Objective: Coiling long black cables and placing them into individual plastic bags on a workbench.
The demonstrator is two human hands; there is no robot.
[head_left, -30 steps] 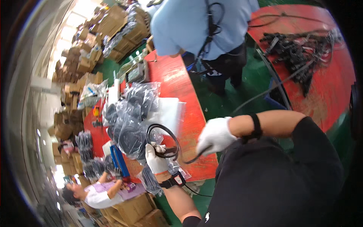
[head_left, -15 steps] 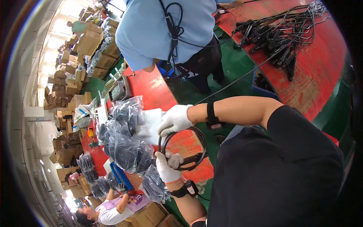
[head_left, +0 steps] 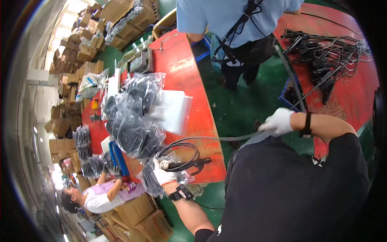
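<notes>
Red-topped counter (head_left: 177, 60) runs up along our left, its worn long edge slanting down toward us, and a second red counter (head_left: 348, 94) curves away on our right. Between them we have a strip of green floor (head_left: 252, 103), though a person in a pale blue shirt (head_left: 242, 26) stands at its far end and a blue bin (head_left: 288, 92) sits just beside the right counter. Our left hand (head_left: 164, 174) is above the left counter's near corner, its grip clamped on the looped part of a dark cable (head_left: 219, 138), with a black plug (head_left: 201, 162) sticking out toward the edge. From there the cable stretches past the edge to our right hand (head_left: 278, 122), out over the gap, whose grip is closed on it. Another length slants up from near that hand to the black cable pile (head_left: 312, 60) on the right counter; we cannot tell whether it is the same cable. Just beyond our left hand lie clear bags of coiled cable (head_left: 133, 131), and white plastic sheets (head_left: 169, 113) lie between them and the long edge. Across the counter a person in a white top (head_left: 98, 201) works near a blue tray (head_left: 118, 159), while cardboard boxes (head_left: 86, 52) are heaped along the far side of the room.
</notes>
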